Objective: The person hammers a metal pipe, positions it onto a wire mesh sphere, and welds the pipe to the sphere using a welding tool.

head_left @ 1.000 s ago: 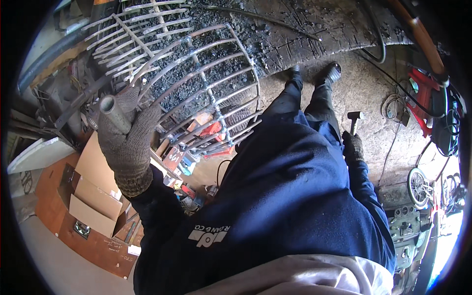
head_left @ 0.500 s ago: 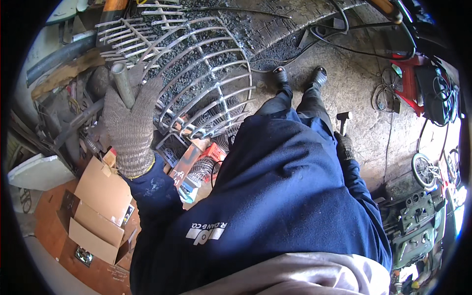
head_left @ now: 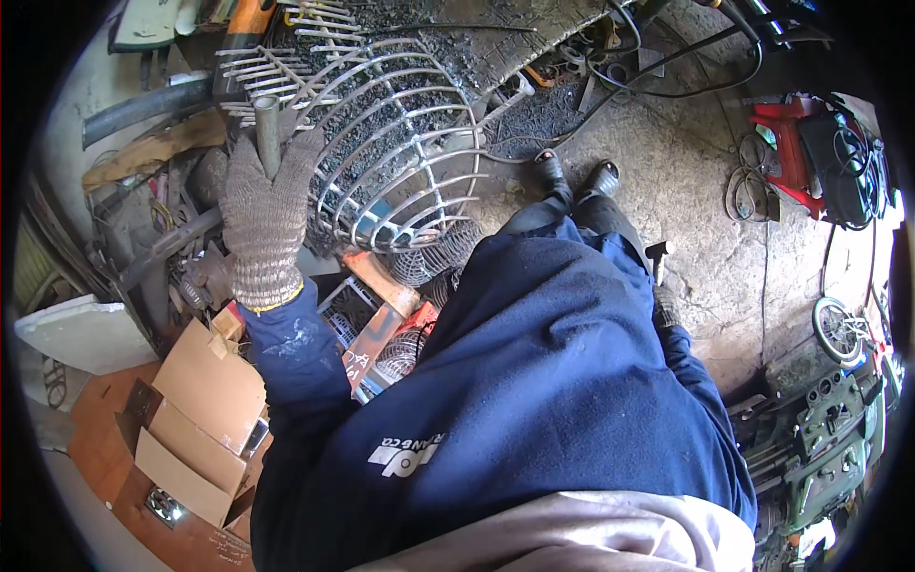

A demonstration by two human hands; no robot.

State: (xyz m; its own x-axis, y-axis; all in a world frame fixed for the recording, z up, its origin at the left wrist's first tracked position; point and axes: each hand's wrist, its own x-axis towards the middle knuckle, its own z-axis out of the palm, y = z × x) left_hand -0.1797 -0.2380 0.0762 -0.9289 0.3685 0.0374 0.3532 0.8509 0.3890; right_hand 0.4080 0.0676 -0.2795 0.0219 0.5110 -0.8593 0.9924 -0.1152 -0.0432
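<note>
My left hand (head_left: 265,224), in a grey-brown knitted glove, is closed round a short metal tube (head_left: 268,138) whose open end points up between thumb and fingers. Just right of it stands a large welded frame of curved metal rods (head_left: 419,143), ribbed along a central spine. Whether the tube is joined to this frame is hidden by the glove. Beyond the tube are straight rods fixed crosswise like a fish skeleton (head_left: 272,76). Low at my right side, my gloved right hand (head_left: 665,307) grips a hammer (head_left: 658,255), its head upward; my sleeve partly covers that hand.
Wire coils (head_left: 448,250) and boxes lie under the frame. An opened cardboard box (head_left: 205,391) sits on a brown tabletop (head_left: 95,410) at left. Cables (head_left: 743,195) and a red stool (head_left: 789,153) are at right, near a green machine (head_left: 824,448) and a small bicycle (head_left: 839,332).
My left hand has moved slightly forward with the tube. The ribbed frame has shifted and tilted, showing more wire coils below. My right hand and the hammer have drawn back a little.
</note>
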